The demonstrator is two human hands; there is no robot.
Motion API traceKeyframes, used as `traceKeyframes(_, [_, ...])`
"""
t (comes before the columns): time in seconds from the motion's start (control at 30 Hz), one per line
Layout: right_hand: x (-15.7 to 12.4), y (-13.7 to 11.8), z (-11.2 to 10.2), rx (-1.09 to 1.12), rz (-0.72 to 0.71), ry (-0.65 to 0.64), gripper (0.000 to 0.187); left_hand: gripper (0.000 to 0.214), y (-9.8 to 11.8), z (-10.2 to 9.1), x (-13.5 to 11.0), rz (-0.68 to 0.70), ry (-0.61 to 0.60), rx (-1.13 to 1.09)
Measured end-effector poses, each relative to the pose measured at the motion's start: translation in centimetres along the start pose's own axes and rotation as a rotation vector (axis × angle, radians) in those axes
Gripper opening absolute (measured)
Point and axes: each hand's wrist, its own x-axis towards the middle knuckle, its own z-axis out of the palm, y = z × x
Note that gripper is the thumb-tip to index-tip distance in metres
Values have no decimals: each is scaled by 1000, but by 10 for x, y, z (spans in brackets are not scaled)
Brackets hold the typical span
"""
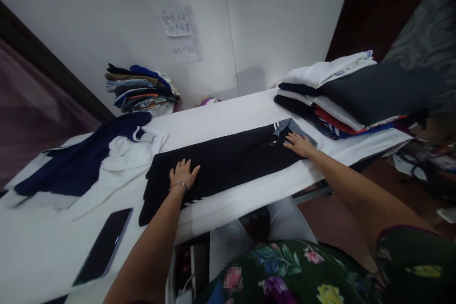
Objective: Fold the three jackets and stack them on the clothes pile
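A black garment (224, 156) with a grey collar, white stripes and a small zip pull lies folded lengthwise across the white-covered table (221, 114). My left hand (183, 175), with a bracelet at the wrist, rests flat on its left part, fingers spread. At the collar end, my right hand (298, 144) also lies flat with the fingers apart. Neither hand grasps the cloth. Left of the black garment is a loosely laid navy and white garment (96, 156).
Stacked folded clothes (142, 88) stand at the back left against the wall. A larger clothes pile (349, 95) occupies the right end. A dark phone (105, 244) lies at the front left. Handwritten paper notes (181, 21) hang on the wall.
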Motion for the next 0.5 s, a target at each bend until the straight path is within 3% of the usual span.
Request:
traceKeyframes(0.1, [2,-5,-5,23,26,20,58,63,-1,-10,1,-41,-46,-109])
traceKeyframes(0.2, [-1,-26,-10,49,-81,126,52,56,-3,-24,-7,-52,12,-263])
traceKeyframes(0.33, [-8,-66,-6,156,-301,105,43,43,1,-33,-40,71,211,-316])
traceKeyframes(0.5, [-5,-96,5,166,-346,94,41,27,3,-23,-85,134,252,-275])
